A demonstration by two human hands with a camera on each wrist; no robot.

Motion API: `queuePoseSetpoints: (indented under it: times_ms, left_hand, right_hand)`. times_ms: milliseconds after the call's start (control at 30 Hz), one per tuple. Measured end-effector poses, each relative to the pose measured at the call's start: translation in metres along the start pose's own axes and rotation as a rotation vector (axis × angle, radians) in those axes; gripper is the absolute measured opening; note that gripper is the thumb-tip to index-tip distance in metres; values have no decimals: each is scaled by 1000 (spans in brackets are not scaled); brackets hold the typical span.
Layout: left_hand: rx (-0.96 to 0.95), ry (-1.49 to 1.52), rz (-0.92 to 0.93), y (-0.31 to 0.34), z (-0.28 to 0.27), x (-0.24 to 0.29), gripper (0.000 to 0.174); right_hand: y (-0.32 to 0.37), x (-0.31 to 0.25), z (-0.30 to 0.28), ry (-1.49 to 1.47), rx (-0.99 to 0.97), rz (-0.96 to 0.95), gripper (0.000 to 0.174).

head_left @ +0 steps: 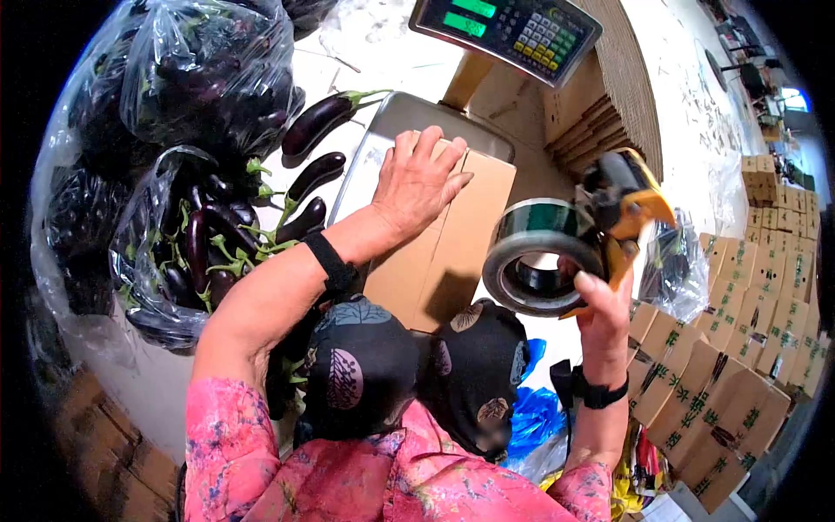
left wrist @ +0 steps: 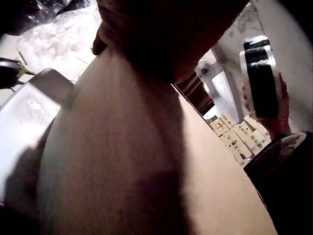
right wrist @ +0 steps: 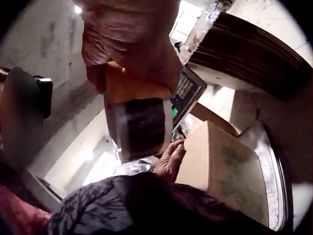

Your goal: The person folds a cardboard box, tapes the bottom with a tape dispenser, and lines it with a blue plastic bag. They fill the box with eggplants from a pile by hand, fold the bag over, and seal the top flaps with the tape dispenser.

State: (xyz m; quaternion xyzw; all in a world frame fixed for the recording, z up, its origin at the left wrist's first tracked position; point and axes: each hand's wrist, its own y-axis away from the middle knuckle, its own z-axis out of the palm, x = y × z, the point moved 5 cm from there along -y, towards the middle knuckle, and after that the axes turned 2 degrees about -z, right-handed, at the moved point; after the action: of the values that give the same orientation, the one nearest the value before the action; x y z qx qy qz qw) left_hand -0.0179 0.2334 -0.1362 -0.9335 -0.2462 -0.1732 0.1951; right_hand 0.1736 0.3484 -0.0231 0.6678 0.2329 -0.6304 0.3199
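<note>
A closed cardboard carton lies on the metal platform of a scale, against the person's knees. The left hand rests on its top near the far end, fingers spread over the flap seam. In the right wrist view, that hand's fingertips show at the carton's edge. The right hand grips a yellow-and-black tape dispenser, raised to the right of the carton. Its wide roll of dark tape faces the carton. The left wrist view shows the roll held up apart from the carton.
Loose eggplants and a clear plastic bag of eggplants lie at the left. The scale's display stands beyond the carton, beside stacked flat cardboard. Printed cartons are piled at the right.
</note>
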Motion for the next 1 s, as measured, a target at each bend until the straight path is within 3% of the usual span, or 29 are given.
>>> queuePoseSetpoints:
  times_ms: [33,67,133,167,200,267,467,533,567,600,667,700,800,833,1000]
  left_hand:
    - [3,0,-5,1,0,0,44]
    - [7,0,-8,1,-1,0,44]
    - [1,8,-17,0,0,0,44]
    - [0,11,-20,0,0,-1,44]
    - [14,16,-24,0,2,-3,44]
    - [21,7,-31,1,8,-10,44]
    - [56,174,-82,4,2,-14,39]
    - [230,326,-106,7,-7,-22,37]
    - [185,307,-79,14,-8,-29,35]
    - [251,513,-172,18,-30,-30,37]
    - [-183,1137,-529,30,-56,-27,43]
    - [-223,1191,-459,37,-63,-28,47]
    - [-411,1377,-422,47,-77,-10,36]
    - [-474,1399,-515,45,-81,-3,24]
    - [-555,1502,-604,49,-54,-15,15]
  right_hand:
    - [2,-8,5,-3,14,-43,73]
    - [2,1,-9,-5,-136,13,84]
    - [-6,-2,6,136,-231,9,78]
    - [-12,1,19,258,-246,93,70]
    - [-19,8,33,409,-306,-98,63]
    - [-22,48,52,543,-499,-68,64]
    - [-13,39,61,607,-518,-208,62]
    - [-9,40,58,641,-501,-258,62]
    - [-7,41,56,620,-478,-232,63]
    - [-6,42,56,596,-456,-201,63]
    - [-5,46,56,589,-447,-209,64]
    - [-5,47,55,586,-444,-214,65]
    - [-5,48,57,591,-452,-203,64]
    - [-4,52,55,595,-442,-194,65]
    - [-2,50,54,538,-430,-142,65]
